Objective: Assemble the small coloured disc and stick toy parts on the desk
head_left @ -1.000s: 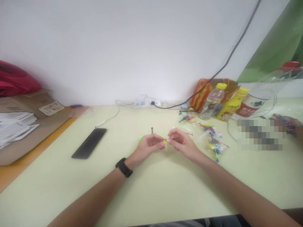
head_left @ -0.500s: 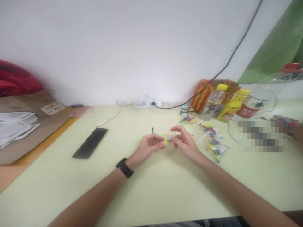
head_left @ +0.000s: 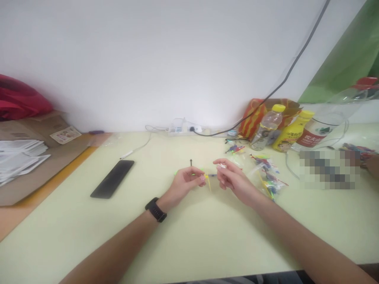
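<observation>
1. In the head view, I saw the person's left hand (head_left: pixel 188 180) over the pale surface (head_left: pixel 189 240), thumb and forefinger pinched together on a small yellow piece (head_left: pixel 209 183). A thin tail of that piece hung below the fingertips.
2. A slim blue rod (head_left: pixel 212 175) stuck out from the yellow piece toward the right hand (head_left: pixel 233 178), so both parts were between the two hands, near the middle of the surface.
3. The right hand's fingers were loosely curled and parted, the forefinger reaching out above the thumb. Whether they touched the rod's far end, I could not tell.
4. A black watch (head_left: pixel 156 210) circled the left wrist. Just beyond the left hand, a dark pointed stick (head_left: pixel 191 162) showed, with bits of bright green (head_left: pixel 175 172) partly hidden by the hand.
5. To the right of the right hand lay clear bags of coloured plastic parts (head_left: pixel 271 181), too jumbled to sort by eye.
6. Behind those, a clear bottle with a yellow cap (head_left: pixel 268 128) and a yellow bottle (head_left: pixel 291 133) stood before a red-and-yellow bag (head_left: pixel 248 118).
7. Well to the left of the left hand, a black phone (head_left: pixel 112 179) lay flat, near the white tip of a charging cable (head_left: pixel 126 155).
</observation>
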A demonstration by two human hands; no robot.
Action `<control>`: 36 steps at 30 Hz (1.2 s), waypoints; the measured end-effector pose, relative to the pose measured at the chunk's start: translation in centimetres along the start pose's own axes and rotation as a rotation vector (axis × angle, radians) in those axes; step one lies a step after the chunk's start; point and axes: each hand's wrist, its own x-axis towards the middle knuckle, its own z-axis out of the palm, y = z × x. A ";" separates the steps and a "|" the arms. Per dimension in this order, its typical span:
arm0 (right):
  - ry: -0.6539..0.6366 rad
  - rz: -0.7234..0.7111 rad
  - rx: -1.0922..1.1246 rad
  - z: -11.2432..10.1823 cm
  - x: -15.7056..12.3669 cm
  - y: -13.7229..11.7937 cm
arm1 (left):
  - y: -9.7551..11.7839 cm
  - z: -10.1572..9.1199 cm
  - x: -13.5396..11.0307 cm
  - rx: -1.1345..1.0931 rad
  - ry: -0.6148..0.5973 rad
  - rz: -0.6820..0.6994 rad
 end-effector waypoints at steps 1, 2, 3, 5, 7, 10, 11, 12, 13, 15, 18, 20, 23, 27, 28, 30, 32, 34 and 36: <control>0.018 -0.028 -0.029 0.1 0.1 0.1 | 0.0 0.0 0.0 0.003 -0.007 -0.002; 0.024 -0.051 -0.057 0.2 0.2 0.2 | 0.0 0.0 0.0 0.003 -0.014 -0.004; 0.017 -0.067 -0.080 0.3 0.3 0.4 | 0.0 0.0 0.0 0.001 -0.022 -0.007; -0.019 -0.088 -0.110 0.4 0.4 0.9 | 0.1 0.1 0.0 -0.008 -0.039 -0.023; -0.052 -0.103 -0.132 0.5 0.6 1.3 | 0.2 0.1 0.0 -0.017 -0.051 -0.040; -0.079 -0.121 -0.148 0.5 0.7 1.7 | 0.2 0.2 -0.1 -0.025 -0.054 -0.047; -0.078 -0.123 -0.153 0.4 0.7 1.7 | 0.2 0.2 -0.1 -0.027 -0.052 -0.041; -0.072 -0.123 -0.162 0.4 0.7 1.8 | 0.2 0.2 -0.1 -0.027 -0.050 -0.034; -0.055 -0.128 -0.175 0.4 0.7 1.8 | 0.1 0.1 -0.1 -0.025 -0.048 -0.026; -0.004 -0.158 -0.208 0.3 0.7 1.8 | 0.0 0.0 0.0 -0.019 -0.042 -0.014; 0.076 -0.241 -0.235 0.2 0.8 2.0 | -0.2 -0.1 0.1 -0.009 -0.019 0.007; 0.125 -0.280 -0.237 0.3 0.8 2.2 | -0.2 0.0 0.1 -0.002 0.001 0.010; 0.193 -0.280 -0.244 0.4 0.7 2.1 | -0.1 0.0 0.1 0.004 0.023 -0.005; 0.003 0.011 -0.109 0.3 0.2 1.1 | -0.1 -0.1 0.1 0.011 0.036 0.001; -0.048 0.070 -0.051 0.3 0.0 0.8 | -0.1 -0.1 0.1 0.012 0.035 0.005; -0.061 0.082 0.029 0.1 -0.1 0.3 | -0.1 -0.1 0.0 0.010 0.028 0.010; -0.001 0.020 0.033 0.1 0.0 0.2 | 0.0 -0.1 0.0 0.008 0.020 0.008; 0.030 -0.028 -0.010 0.1 0.2 0.2 | 0.1 0.1 0.0 0.007 0.009 0.000; 0.024 -0.072 -0.071 0.2 0.3 0.5 | 0.4 0.2 -0.1 0.011 -0.009 -0.015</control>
